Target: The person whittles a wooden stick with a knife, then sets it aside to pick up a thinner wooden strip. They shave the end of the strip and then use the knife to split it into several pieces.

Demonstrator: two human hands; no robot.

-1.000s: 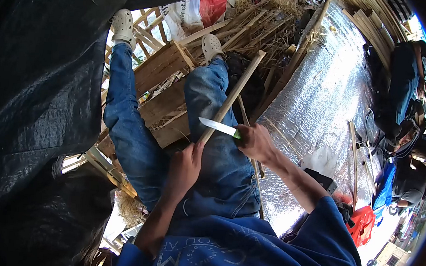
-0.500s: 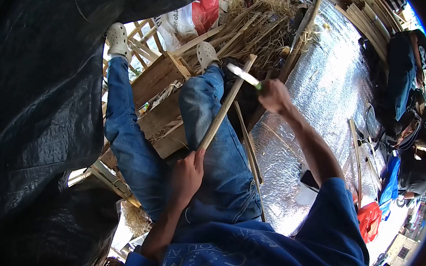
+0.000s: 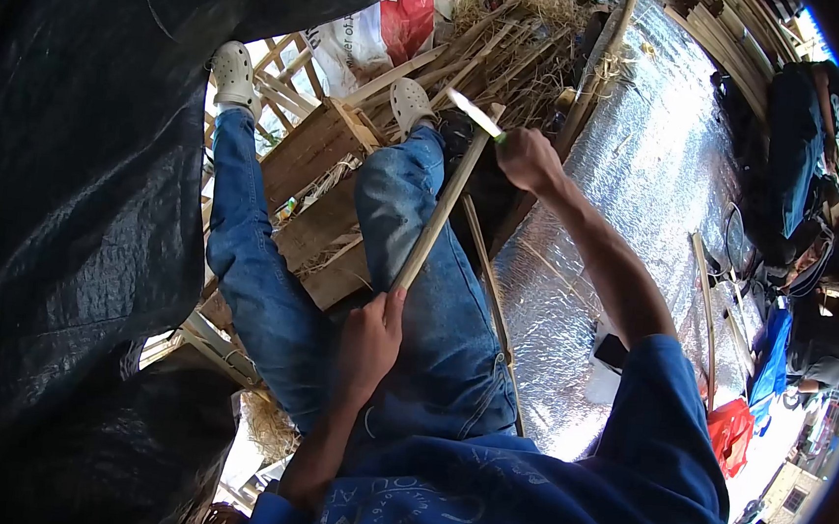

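Note:
A long strip of wood or bamboo slants across my thigh, its far end beyond the knee. My left hand is closed around its near end, thumb lying along the strip. In my right fist is a knife with a bright blade and a bit of green at the handle. The blade crosses over the strip's far end in this view, its tip pointing up and left. My fingers hide most of the handle.
Beneath my legs stands a wooden crate. Straw and split sticks pile up ahead. Silver foil sheeting covers the right side, with a dark phone-like object on it. Black plastic sheeting hangs at the left. A red bag lies at right.
My right hand has moved a little up and left with the knife, whose blade now points more steeply upward. My left hand and the strip stay almost where they were.

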